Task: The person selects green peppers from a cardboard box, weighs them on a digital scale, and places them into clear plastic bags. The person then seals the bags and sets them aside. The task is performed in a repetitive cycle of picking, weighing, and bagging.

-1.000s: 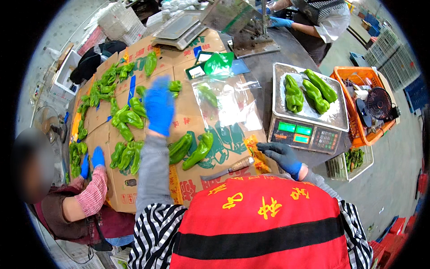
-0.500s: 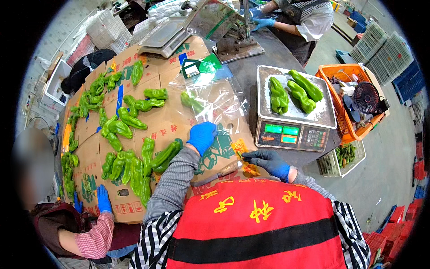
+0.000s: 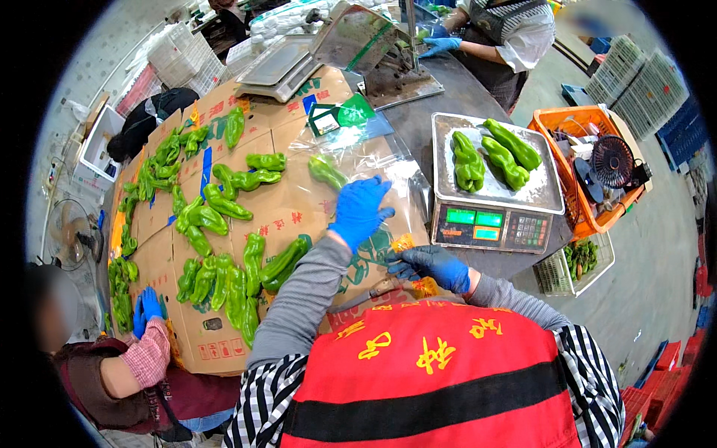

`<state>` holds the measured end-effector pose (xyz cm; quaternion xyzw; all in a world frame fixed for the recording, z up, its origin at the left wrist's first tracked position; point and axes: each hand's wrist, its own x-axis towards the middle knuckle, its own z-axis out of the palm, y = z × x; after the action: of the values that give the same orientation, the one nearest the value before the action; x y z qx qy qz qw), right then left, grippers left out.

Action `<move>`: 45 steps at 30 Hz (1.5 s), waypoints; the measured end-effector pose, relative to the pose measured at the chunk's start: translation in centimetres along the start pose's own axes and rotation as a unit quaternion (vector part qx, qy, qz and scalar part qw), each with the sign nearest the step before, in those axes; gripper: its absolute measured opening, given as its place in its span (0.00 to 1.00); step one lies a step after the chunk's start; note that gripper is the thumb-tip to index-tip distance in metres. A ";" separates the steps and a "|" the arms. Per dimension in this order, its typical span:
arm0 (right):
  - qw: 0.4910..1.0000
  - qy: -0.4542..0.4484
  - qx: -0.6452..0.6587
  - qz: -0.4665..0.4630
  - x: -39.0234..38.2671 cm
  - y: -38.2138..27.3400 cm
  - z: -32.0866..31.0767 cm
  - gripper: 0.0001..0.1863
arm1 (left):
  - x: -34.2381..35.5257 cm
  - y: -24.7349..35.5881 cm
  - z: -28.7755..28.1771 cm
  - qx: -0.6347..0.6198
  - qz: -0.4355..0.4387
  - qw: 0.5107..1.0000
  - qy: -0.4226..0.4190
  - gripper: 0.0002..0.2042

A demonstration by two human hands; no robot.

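My left hand (image 3: pixel 360 213), in a blue glove, is open with fingers apart over the lower part of a clear plastic bag (image 3: pixel 399 175). A green pepper (image 3: pixel 326 172) lies by the bag's left side. My right hand (image 3: pixel 437 269), in a dark glove with blue at the wrist, has its fingers drawn together; what they pinch, if anything, is too small to make out. Beside it are orange stickers (image 3: pixel 426 288) and a wooden-handled knife (image 3: pixel 382 288). Three green peppers (image 3: pixel 496 158) rest on the metal pan of a digital scale (image 3: pixel 489 226).
Rows of peppers (image 3: pixel 216 280) cover the cardboard (image 3: pixel 216 325) to the left. An orange crate (image 3: pixel 582 201) with a small fan stands right of the scale, above a white basket (image 3: pixel 553 272). One co-worker (image 3: pixel 112 366) sits at left; another (image 3: pixel 493 45) stands at the far side.
My left hand has opened from a closed shape and moved slightly up and right. My right hand has shifted a little left. The left co-worker's hands have come together.
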<state>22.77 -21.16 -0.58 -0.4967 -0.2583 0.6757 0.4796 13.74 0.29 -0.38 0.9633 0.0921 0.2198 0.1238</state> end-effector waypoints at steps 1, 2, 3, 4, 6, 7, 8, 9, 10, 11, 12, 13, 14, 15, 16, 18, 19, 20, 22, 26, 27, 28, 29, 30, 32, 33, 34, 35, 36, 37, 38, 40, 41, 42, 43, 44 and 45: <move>1.000 0.000 -0.010 0.005 -0.5 -0.2 0.3 0.22 | 0.3 0.4 0.8 0.075 -0.020 0.997 -0.012 0.31; 1.000 0.005 -0.019 0.008 -0.8 -0.3 0.3 0.22 | -0.4 -0.7 3.0 0.104 -0.036 0.994 -0.027 0.32; 1.000 0.007 -0.027 0.009 -1.1 -0.4 0.1 0.22 | -1.4 -2.4 6.3 0.136 -0.050 0.988 -0.044 0.32; 0.999 0.008 -0.035 0.009 -1.3 -0.4 -0.2 0.22 | -1.9 -3.5 8.0 0.169 -0.066 0.982 -0.060 0.33; 1.000 0.026 -0.010 0.002 -1.6 0.0 -1.0 0.21 | -0.9 -3.1 7.5 0.125 -0.133 0.973 -0.138 0.21; 1.000 0.029 -0.001 0.004 -1.8 0.2 -1.1 0.20 | -0.7 -2.4 6.3 0.101 -0.154 0.965 -0.187 0.19; 0.999 0.033 0.007 0.006 -2.0 0.5 -1.3 0.20 | -0.8 -2.0 5.6 0.076 -0.174 0.953 -0.235 0.16; 0.999 0.037 0.021 0.003 -2.0 0.8 -1.5 0.20 | -1.5 -2.2 5.4 0.068 -0.163 0.972 -0.156 0.11; 0.999 0.034 0.025 0.000 -1.9 0.9 -1.4 0.20 | -2.1 -2.6 5.0 0.013 -0.168 0.974 -0.150 0.11; 0.999 0.031 0.028 -0.002 -1.7 0.8 -1.4 0.20 | -2.8 -3.1 4.4 -0.041 -0.173 0.974 -0.143 0.10; 0.999 0.028 0.031 -0.004 -1.5 0.7 -1.4 0.20 | -3.1 -3.2 3.6 -0.097 -0.178 0.970 -0.135 0.10; 0.999 0.032 0.021 -0.006 -1.5 0.2 -1.0 0.20 | -3.4 -3.4 3.1 -0.115 -0.207 0.956 -0.173 0.11; 0.999 0.035 0.006 -0.001 -1.2 0.0 -0.9 0.21 | -4.0 -3.1 2.9 -0.148 -0.183 0.958 -0.166 0.11; 0.999 0.036 -0.011 0.004 -0.8 -0.3 -0.7 0.22 | -4.9 -2.5 2.5 -0.179 -0.160 0.958 -0.157 0.11; 0.999 0.036 -0.028 0.010 -0.5 -0.4 -0.6 0.23 | -5.4 -2.0 1.9 -0.210 -0.137 0.957 -0.147 0.11; 0.998 0.058 -0.029 0.020 0.3 -0.6 0.0 0.25 | -5.3 0.3 0.9 -0.159 -0.153 0.951 -0.216 0.11; 0.997 0.067 -0.036 0.027 0.5 -1.0 0.6 0.25 | -5.2 2.1 0.2 -0.136 -0.159 0.952 -0.224 0.10; 0.996 0.076 -0.043 0.034 1.0 -1.3 1.2 0.25 | -5.3 3.3 0.1 -0.113 -0.165 0.952 -0.232 0.10; 0.991 0.087 -0.089 0.047 2.2 -0.8 0.9 0.26 | -6.7 3.9 2.3 -0.176 -0.164 0.959 -0.152 0.11; 0.991 0.115 -0.025 0.063 3.8 0.3 -0.4 0.21 | -7.1 4.3 2.7 -0.261 -0.210 0.929 -0.158 0.12; 0.989 0.117 -0.054 0.078 3.9 0.1 -0.4 0.20 | -7.2 4.0 2.5 -0.295 -0.222 0.917 -0.153 0.12; 0.985 0.122 -0.081 0.091 3.7 -0.1 -0.5 0.18 | -7.3 3.8 2.4 -0.329 -0.231 0.903 -0.151 0.11; 0.987 0.118 -0.083 0.076 4.5 1.4 -1.7 0.18 | -7.5 3.6 2.2 -0.364 -0.238 0.888 -0.148 0.11; 0.992 0.114 -0.053 0.028 4.5 2.0 -1.9 0.19 | -7.6 3.4 2.2 -0.355 -0.238 0.892 -0.148 0.11; 0.993 0.111 0.015 0.030 4.7 2.4 -2.3 0.20 | -7.9 3.0 2.2 -0.339 -0.236 0.898 -0.152 0.10; 0.991 0.119 0.022 0.049 4.5 1.9 -1.9 0.20 | -8.2 2.9 2.5 -0.299 -0.204 0.922 -0.139 0.11; 0.988 0.132 0.031 0.070 4.0 1.0 -1.0 0.19 | -8.2 3.5 2.3 -0.245 -0.183 0.942 -0.141 0.12; 0.984 0.146 0.040 0.089 3.6 0.2 -0.3 0.19 | -8.1 4.3 2.1 -0.190 -0.160 0.958 -0.143 0.12; 0.987 0.133 0.015 0.094 3.4 -0.3 0.3 0.19 | -8.1 5.0 2.1 -0.136 -0.131 0.971 -0.147 0.13; 0.987 0.123 -0.012 0.100 3.1 -0.9 0.4 0.19 | -7.9 5.5 2.6 -0.140 -0.083 0.978 -0.131 0.15; 0.987 0.113 -0.038 0.106 2.9 -1.2 0.4 0.19 | -8.2 5.6 2.7 -0.137 -0.033 0.983 -0.118 0.16; 0.987 0.136 -0.079 0.023 3.8 1.8 -2.2 0.14 | -8.2 5.8 1.7 -0.142 0.081 0.983 -0.085 0.17; 0.986 0.126 -0.107 0.005 3.4 1.4 -2.3 0.13 | -8.1 6.1 1.3 -0.166 -0.024 0.979 -0.115 0.18; 0.984 0.113 -0.136 -0.013 3.3 1.1 -2.4 0.12 | -8.0 6.5 0.6 -0.185 -0.130 0.963 -0.146 0.19; 0.987 0.141 -0.076 0.013 3.3 1.1 -2.4 0.12 | -7.6 6.6 -0.5 -0.186 -0.183 0.950 -0.171 0.20; 0.985 0.168 -0.016 0.038 3.2 1.4 -2.6 0.12 | -7.2 6.7 -1.1 -0.185 -0.237 0.934 -0.195 0.21; 0.986 0.168 0.011 0.013 3.3 1.7 -2.5 0.10 | -7.4 6.4 -1.2 -0.215 -0.256 0.924 -0.187 0.22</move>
<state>24.21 -19.18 -4.30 -0.6015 -0.1602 0.5916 0.5123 7.46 -7.26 -0.55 0.8806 0.2611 0.0113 0.3952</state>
